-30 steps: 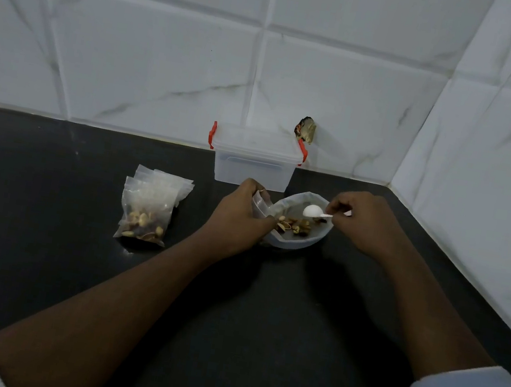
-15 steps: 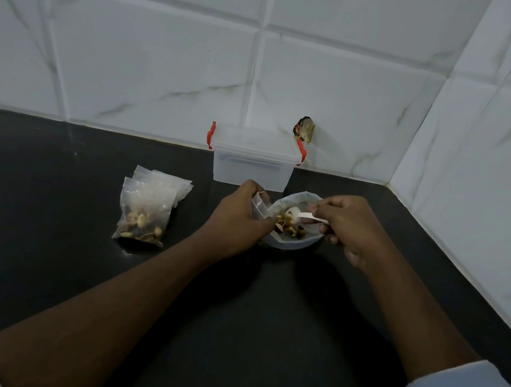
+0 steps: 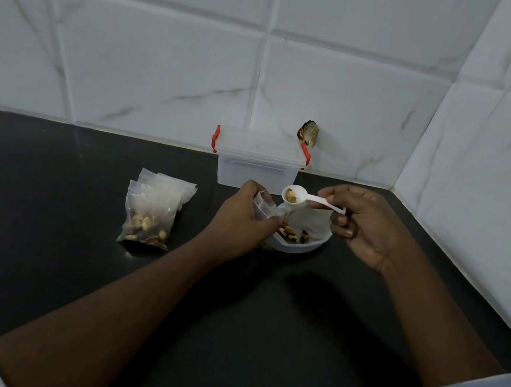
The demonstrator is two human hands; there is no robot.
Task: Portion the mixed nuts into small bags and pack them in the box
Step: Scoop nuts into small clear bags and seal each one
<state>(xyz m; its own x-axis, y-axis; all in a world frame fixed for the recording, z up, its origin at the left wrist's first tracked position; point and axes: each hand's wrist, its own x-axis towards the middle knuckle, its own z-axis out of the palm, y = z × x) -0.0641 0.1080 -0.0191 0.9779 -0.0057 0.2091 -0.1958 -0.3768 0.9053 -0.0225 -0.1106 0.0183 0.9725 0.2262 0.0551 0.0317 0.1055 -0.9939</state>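
I'm at a kitchen corner, a home one by the look of it. My tabletop (image 3: 36, 259) is dark speckled stone, and it runs back to two walls of large white tiles (image 3: 165, 78) veined like marble, meeting at the right. Food things sit on it: a lidded plastic storage box (image 3: 255, 173) with red clips, a white bowl (image 3: 299, 248) of mixed nuts (image 3: 288, 232), and small filled bags (image 3: 151, 210).

A spoon (image 3: 320, 200) of nuts (image 3: 290, 196) is held above the white bowl (image 3: 305, 249), beside a clear bag (image 3: 262, 206). Filled bags (image 3: 148, 216) are stacked leftward; the lidded box (image 3: 256, 170) is set behind.
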